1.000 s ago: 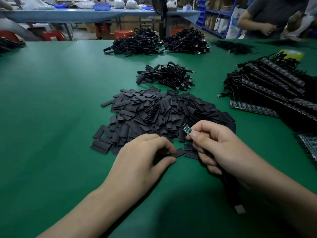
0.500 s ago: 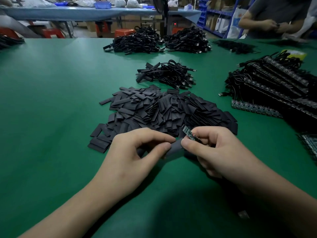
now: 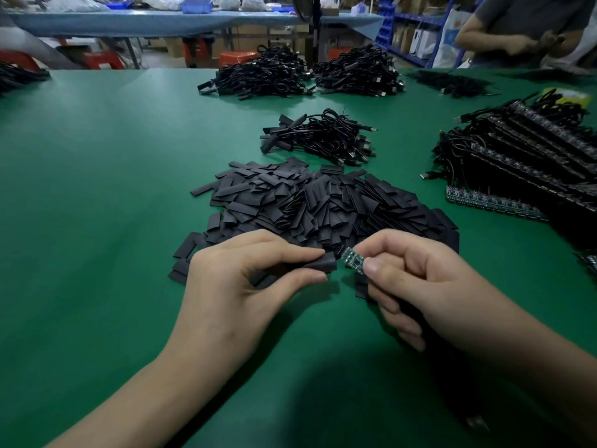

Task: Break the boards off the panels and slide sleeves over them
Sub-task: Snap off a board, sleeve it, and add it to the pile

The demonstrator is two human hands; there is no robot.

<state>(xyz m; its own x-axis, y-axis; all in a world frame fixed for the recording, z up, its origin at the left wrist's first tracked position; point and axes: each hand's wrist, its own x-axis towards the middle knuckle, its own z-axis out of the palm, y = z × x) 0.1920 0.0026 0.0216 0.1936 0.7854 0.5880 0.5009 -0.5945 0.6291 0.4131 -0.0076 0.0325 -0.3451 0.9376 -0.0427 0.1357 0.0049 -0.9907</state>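
The board (image 3: 352, 260), a small green one, had been turned since a second earlier. Then its free end pointed up and away over the pile; now it pointed left, straight at the mouth of the sleeve (image 3: 323, 265). The sleeve was new to the scene in the air. A second before, the left hand (image 3: 245, 279) had been down on the near edge of the pile of sleeves (image 3: 323, 205), picking one out. It had since lifted that black sleeve and brought its open end just beside the board's tip, close but not yet over it. By the look of it the picking was done and the sliding-on was about to begin, with mouth and board roughly in line.

Both things were held just above the surface, in front of the pile's near edge and towards the near middle of the table (image 3: 97, 221). The left hand pinched the sleeve between thumb and forefinger, its other fingers curled beneath. The right hand (image 3: 420, 286) pinched the board's rear end between thumb and forefinger, the remaining fingers folded round a dark cable (image 3: 452, 367) that ran down towards the near edge.

The panels (image 3: 494, 202) lay stacked along the right edge, and a cable bundle (image 3: 323, 137) sat beyond the pile.
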